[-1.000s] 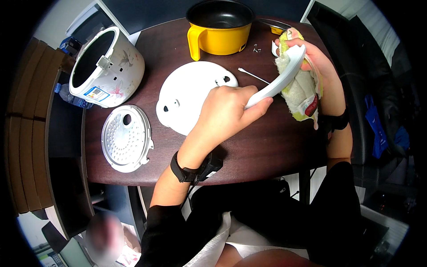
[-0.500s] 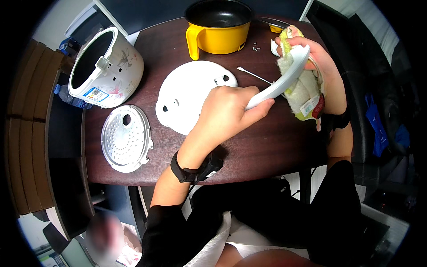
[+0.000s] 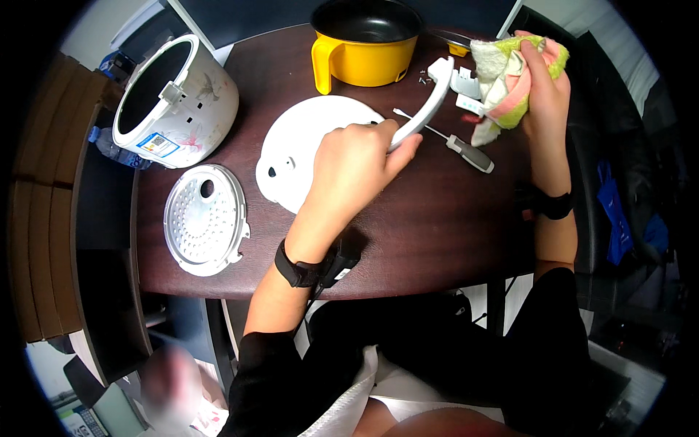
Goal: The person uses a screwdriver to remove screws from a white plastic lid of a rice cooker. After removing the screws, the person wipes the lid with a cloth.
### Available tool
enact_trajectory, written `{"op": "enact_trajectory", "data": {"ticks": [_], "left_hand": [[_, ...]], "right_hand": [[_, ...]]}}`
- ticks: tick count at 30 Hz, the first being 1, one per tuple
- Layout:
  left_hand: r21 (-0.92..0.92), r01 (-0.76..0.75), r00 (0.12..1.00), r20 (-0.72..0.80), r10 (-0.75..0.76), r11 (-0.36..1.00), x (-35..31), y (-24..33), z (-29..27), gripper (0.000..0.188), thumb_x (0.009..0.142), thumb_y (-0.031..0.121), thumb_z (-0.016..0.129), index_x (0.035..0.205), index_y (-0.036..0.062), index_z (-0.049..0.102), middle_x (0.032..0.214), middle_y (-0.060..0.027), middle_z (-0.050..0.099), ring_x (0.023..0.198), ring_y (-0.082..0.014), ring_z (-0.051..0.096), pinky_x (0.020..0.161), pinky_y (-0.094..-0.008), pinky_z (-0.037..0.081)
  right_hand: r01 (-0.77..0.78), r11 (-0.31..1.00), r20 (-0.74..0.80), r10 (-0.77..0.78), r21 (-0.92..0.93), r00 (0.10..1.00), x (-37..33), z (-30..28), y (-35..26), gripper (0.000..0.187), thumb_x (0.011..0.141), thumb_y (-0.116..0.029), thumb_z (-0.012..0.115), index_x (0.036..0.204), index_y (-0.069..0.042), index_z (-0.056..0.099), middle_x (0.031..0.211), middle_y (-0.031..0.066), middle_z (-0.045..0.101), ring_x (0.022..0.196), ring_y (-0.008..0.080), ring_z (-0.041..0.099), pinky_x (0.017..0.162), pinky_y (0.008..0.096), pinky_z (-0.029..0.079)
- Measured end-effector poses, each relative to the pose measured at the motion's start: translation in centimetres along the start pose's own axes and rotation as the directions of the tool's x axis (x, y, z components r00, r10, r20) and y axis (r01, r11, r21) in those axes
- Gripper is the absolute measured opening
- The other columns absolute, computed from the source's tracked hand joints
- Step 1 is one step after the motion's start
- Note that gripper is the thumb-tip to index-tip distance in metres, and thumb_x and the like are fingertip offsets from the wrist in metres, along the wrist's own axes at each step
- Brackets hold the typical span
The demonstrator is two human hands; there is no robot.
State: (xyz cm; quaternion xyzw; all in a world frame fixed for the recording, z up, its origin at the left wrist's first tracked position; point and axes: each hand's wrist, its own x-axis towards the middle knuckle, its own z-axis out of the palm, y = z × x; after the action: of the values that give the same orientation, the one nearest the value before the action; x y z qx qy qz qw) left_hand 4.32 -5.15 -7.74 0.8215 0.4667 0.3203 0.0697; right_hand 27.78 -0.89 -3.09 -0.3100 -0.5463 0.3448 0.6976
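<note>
A white curved handle (image 3: 439, 91), like that of a rice cooker, rises at a slant from my left hand (image 3: 355, 166), whose fingers are closed round its lower end. My right hand (image 3: 546, 91) grips a bunched yellow-green, pink and white cloth (image 3: 502, 69), apart from the handle. Below my left hand lies a round white lid cover (image 3: 295, 135), partly hidden by it. A grey-handled screwdriver (image 3: 472, 154) rests on the table between my hands. Near the cloth is a small white plastic piece (image 3: 464, 83), with several screws (image 3: 424, 78) beside it.
The white flowered rice cooker body (image 3: 215, 120) stands at the left, and a perforated metal inner lid (image 3: 202, 231) lies in front of it. A yellow pot (image 3: 371, 64) is at the back. Left of the dark table (image 3: 422, 240) are a water bottle (image 3: 109, 149) and stacked cardboard boxes (image 3: 44, 211).
The cloth has come away from the handle, up and to the right with my right hand. My left hand has drawn the handle leftward and tilted it more upright. The screwdriver's handle is now uncovered.
</note>
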Motion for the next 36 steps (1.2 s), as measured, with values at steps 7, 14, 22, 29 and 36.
{"op": "enact_trajectory", "data": {"ticks": [7,14,22,29,36], "left_hand": [[0.089,-0.054,0.998,0.032,0.052,0.995,0.1,0.1,-0.5,0.033,0.080,0.036,0.062,0.066,0.0057,0.061,0.053,-0.0129,0.057,0.050,-0.0288,0.059,0.049,-0.0364,0.047],[0.174,-0.119,0.993,0.032,0.115,0.978,-0.1,0.4,-0.9,0.030,0.078,0.035,0.063,0.066,0.0075,0.063,0.055,-0.0117,0.058,0.050,-0.0274,0.059,0.050,-0.0353,0.048],[0.074,-0.113,0.992,0.059,0.109,0.991,-0.2,0.6,-0.7,0.031,0.078,0.035,0.063,0.067,0.0069,0.062,0.053,-0.0122,0.057,0.050,-0.0284,0.059,0.049,-0.0363,0.047],[-0.306,0.149,0.987,-0.016,-0.162,0.940,0.5,0.1,-1.6,0.038,0.085,0.037,0.060,0.070,0.0014,0.062,0.055,-0.0128,0.058,0.052,-0.0255,0.059,0.052,-0.0323,0.046],[-0.636,0.171,0.939,-0.126,-0.320,0.753,0.4,0.1,-0.8,0.029,0.073,0.023,0.076,0.077,0.0038,0.055,0.064,-0.0029,0.058,0.058,-0.0087,0.054,0.054,-0.0244,0.043]], "right_hand": [[0.641,0.546,0.600,-0.285,-0.540,0.748,-4.6,4.4,1.9,0.029,0.073,-0.014,0.070,0.099,-0.007,0.061,0.089,0.0084,0.063,0.085,0.0266,0.063,0.083,0.0376,0.049],[0.669,0.548,0.685,-0.221,-0.502,0.695,-3.2,4.0,2.4,0.021,0.070,-0.019,0.069,0.080,-0.004,0.058,0.077,0.0102,0.059,0.077,0.0298,0.058,0.074,0.0376,0.046],[0.581,0.680,0.566,-0.289,-0.446,0.772,-4.5,4.1,2.2,0.023,0.064,-0.014,0.072,0.080,-0.005,0.059,0.073,0.0069,0.060,0.068,0.0237,0.060,0.064,0.0330,0.048],[-0.130,0.986,-0.137,0.144,0.108,0.980,-1.3,0.8,2.0,0.024,0.094,-0.022,0.044,0.093,-0.001,0.056,0.089,0.0119,0.062,0.084,0.0189,0.062,0.074,0.0327,0.051],[-0.742,0.532,0.300,0.689,0.409,0.660,-3.4,3.2,2.5,0.050,0.087,-0.040,0.052,0.117,0.001,0.046,0.108,0.0157,0.058,0.095,0.0232,0.060,0.087,0.0345,0.049]]}}
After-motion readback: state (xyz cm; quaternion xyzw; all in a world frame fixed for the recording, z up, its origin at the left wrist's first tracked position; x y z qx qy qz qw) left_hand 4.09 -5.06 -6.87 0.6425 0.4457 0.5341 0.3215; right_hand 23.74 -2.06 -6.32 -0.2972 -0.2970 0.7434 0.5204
